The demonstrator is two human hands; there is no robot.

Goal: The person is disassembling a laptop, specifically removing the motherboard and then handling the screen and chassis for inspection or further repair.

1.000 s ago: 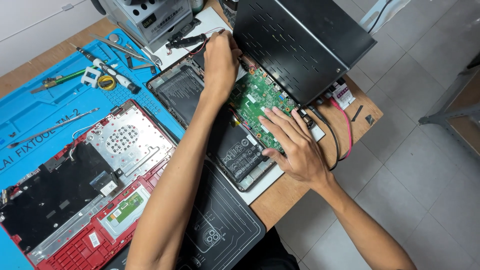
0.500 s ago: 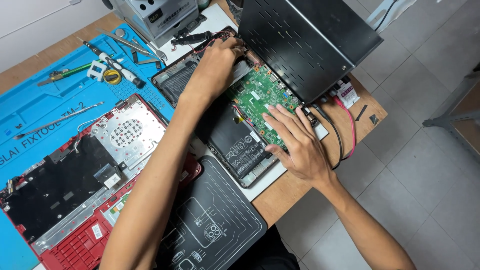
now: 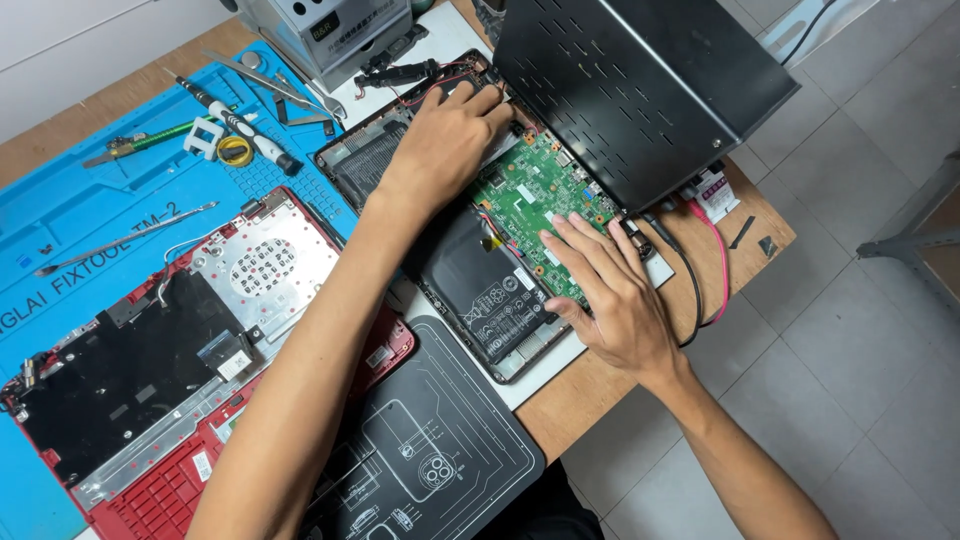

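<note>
two hands on green circuit board, left hand curled at its edge, right hand spread flat

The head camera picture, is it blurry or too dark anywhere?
Head view: sharp and evenly lit across the green circuit board and both hands, left hand and right hand; soft shadows only under the arms; the black metal case looks dark but its vents stay clear.

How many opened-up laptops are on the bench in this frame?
2. One black laptop base lies at centre with its green circuit board exposed, under both hands. One red laptop shell lies at lower left on the blue mat. Others may be hidden out of frame.
</note>
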